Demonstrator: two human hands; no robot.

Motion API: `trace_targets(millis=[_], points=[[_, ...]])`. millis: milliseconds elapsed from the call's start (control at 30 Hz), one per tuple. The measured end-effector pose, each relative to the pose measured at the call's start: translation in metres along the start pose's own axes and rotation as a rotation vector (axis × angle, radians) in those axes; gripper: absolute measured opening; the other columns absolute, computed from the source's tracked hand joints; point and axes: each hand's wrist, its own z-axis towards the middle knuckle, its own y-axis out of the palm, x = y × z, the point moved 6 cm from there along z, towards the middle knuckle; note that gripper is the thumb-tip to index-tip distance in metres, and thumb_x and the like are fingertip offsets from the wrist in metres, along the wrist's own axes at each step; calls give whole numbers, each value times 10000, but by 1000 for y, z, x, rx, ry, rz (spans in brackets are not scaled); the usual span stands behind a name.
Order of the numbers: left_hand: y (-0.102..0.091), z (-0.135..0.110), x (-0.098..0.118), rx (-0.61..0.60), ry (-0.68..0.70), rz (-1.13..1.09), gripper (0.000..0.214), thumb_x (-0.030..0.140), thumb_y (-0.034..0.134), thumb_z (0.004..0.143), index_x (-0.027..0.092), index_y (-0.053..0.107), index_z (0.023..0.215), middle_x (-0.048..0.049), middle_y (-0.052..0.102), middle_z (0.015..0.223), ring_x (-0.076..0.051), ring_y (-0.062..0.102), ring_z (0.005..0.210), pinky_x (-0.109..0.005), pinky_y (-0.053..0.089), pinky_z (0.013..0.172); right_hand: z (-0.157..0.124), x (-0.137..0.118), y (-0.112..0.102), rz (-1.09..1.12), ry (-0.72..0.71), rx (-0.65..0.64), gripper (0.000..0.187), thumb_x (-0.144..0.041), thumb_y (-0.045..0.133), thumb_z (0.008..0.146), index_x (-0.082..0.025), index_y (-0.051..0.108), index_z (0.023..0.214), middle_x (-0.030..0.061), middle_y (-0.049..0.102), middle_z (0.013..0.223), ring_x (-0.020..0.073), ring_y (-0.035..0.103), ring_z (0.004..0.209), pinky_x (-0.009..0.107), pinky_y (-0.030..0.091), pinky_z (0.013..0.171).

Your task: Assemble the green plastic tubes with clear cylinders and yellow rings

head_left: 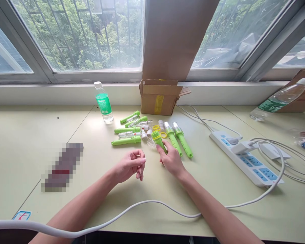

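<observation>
Nearer to me than the cardboard box [148, 101], I am pinching a green threaded handle [158, 138] between the thumb and fingers of my right hand [171, 159], its threaded end tilting up toward the box. Left of that grip and on the same near side of the box, my left hand [132, 164] is hovering with its fingers loosely curled; I cannot tell whether they are closing on anything small. Just in front of the box, yellow rings [164, 137] and white cylindrical pieces [143, 134] are lying close together. Toward the box's left, loose green handles [126, 140] are resting among clear tubes, and a water bottle [103, 103] is standing upright beyond them. In front of the box and slightly right, two green sticks with clear caps [184, 142] are lying side by side, while farther right of it a power strip [246, 162] is sitting.
</observation>
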Motion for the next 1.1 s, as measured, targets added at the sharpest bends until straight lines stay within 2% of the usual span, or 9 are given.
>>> trace_targets(millis=[67,133,267,467,600,700,767,933,1100], points=[[-3,1,3,46,27,3,204,260,651,801,157,476,777,40,565,522,-66,489,356,-229,519,434,0,0,0,4,1,-1,389,-496,417,887,-191,577,1066,-11,561,538,185,565,466,291,444,498],[-7,2,6,103,57,-1,187,306,612,829,165,527,919,28,590,577,-74,509,387,-236,522,454,0,0,1,30,7,-6,386,-505,424,884,-195,576,1056,-13,559,551,177,560,457,288,446,489],[-11,3,12,207,100,74,452,464,481,886,209,449,1258,-6,611,692,-107,564,477,-253,520,474,-1,-3,-1,172,-7,24,383,-523,464,864,-198,557,1045,-11,562,646,142,543,445,267,449,462],[-13,-1,17,371,212,440,469,486,546,839,186,506,1197,-4,593,700,-103,550,521,-232,486,504,-1,-4,-5,226,-11,83,404,-531,473,859,-192,551,1064,-1,566,668,123,504,438,259,458,443],[-10,-7,23,456,414,893,356,393,610,815,197,566,1110,-24,620,762,-139,599,694,-247,493,620,-3,-7,-3,201,-26,52,374,-529,471,861,-197,554,1013,-20,514,589,136,499,440,263,459,445],[-3,-8,23,425,559,1206,338,337,604,823,214,558,1135,-73,627,930,-191,601,872,-306,509,724,-4,-8,-3,190,-17,43,386,-547,462,858,-195,564,978,13,579,657,136,493,441,270,448,433],[-1,-8,21,418,598,1380,377,322,596,829,229,522,1186,-96,596,1062,-225,577,984,-361,509,801,-4,-9,-2,207,-25,31,390,-554,458,860,-194,565,964,42,627,747,128,488,444,271,440,428],[0,-3,17,348,562,1686,502,319,597,832,232,427,1297,-120,501,1263,-280,487,1160,-461,447,955,-6,-12,-2,218,-72,26,388,-543,461,872,-187,559,993,45,635,760,127,484,455,275,432,453],[4,1,12,228,513,1826,495,292,548,865,217,396,1330,-127,461,1342,-289,427,1240,-481,381,1025,-6,-13,-2,207,-108,24,355,-515,462,887,-191,555,999,46,642,802,127,504,489,274,440,492]])
